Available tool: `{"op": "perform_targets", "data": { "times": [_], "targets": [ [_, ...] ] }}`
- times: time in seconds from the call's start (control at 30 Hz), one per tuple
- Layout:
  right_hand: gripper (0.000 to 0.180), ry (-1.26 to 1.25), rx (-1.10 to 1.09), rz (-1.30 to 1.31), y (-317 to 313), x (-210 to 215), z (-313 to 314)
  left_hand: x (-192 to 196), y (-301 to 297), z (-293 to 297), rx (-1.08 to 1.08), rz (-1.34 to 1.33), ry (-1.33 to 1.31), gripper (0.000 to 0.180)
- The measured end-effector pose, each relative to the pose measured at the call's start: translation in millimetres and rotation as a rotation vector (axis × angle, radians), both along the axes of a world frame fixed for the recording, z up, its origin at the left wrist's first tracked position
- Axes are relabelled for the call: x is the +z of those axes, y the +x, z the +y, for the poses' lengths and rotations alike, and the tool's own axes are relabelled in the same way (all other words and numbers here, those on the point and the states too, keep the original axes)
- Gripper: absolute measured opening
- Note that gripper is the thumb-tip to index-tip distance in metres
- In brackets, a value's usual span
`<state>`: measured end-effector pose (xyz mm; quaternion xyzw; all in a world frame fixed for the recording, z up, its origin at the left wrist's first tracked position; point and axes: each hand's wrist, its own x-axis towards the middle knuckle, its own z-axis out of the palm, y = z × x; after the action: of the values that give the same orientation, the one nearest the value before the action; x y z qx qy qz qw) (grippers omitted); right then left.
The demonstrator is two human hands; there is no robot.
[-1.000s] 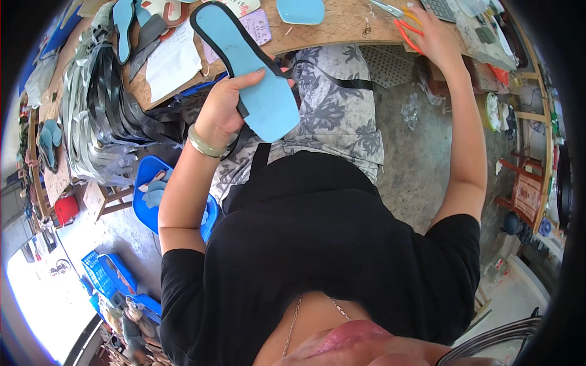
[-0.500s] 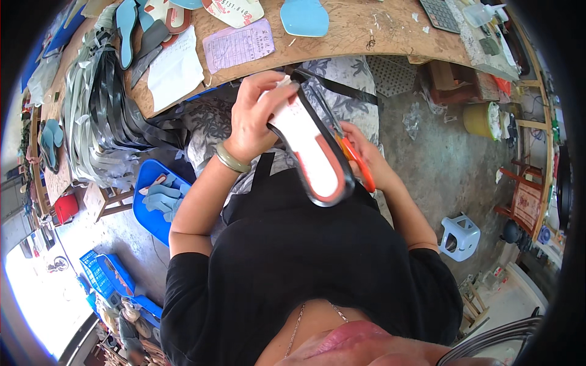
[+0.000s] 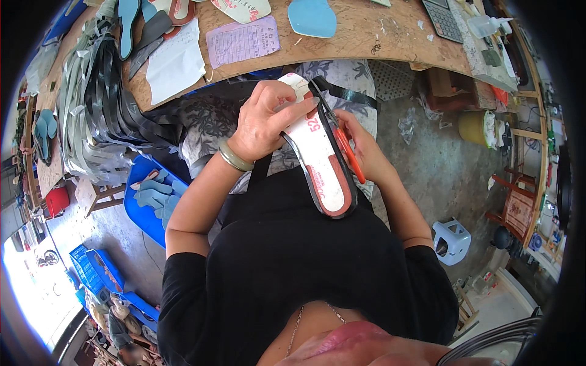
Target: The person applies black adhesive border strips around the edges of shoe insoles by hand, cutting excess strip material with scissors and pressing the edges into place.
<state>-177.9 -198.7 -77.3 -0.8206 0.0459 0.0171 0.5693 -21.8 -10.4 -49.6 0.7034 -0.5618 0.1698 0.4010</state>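
In front of my chest I hold a shoe insole (image 3: 315,143) with a white face, a reddish-brown heel and dark edging. My left hand (image 3: 262,119) grips its upper part, thumb and fingers closed round it. A black strip (image 3: 351,93) trails from the insole's top end off to the right. My right hand (image 3: 361,145) is closed on scissors with orange handles (image 3: 348,151), held along the insole's right edge. The blades are partly hidden there, so whether they touch the edging is unclear.
A wooden workbench (image 3: 360,39) runs across the far side, with papers, a blue insole piece (image 3: 312,17) and a calculator (image 3: 442,21). Bundles of grey and black strips (image 3: 101,104) hang at its left. A blue bin (image 3: 139,204) holds more pieces. A pale blue stool (image 3: 452,242) stands right.
The insole has turned more upright and shifted slightly right, its heel lower. The scissors have moved closer against its edge, and my left fingers now reach across its upper part.
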Motion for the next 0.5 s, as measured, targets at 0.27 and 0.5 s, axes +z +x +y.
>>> {"op": "perform_targets", "data": {
  "times": [0.27, 0.5],
  "targets": [
    [0.083, 0.155, 0.019, -0.017, 1.8, 2.0, -1.0, -7.8, 5.0, 1.0, -0.051, 0.159, -0.066, 0.054],
    [0.067, 0.270, -0.014, 0.022, 4.1, 3.1, -2.9, -10.2, 26.4, 10.1, -0.206, 0.574, -0.112, 0.037]
  ]
}}
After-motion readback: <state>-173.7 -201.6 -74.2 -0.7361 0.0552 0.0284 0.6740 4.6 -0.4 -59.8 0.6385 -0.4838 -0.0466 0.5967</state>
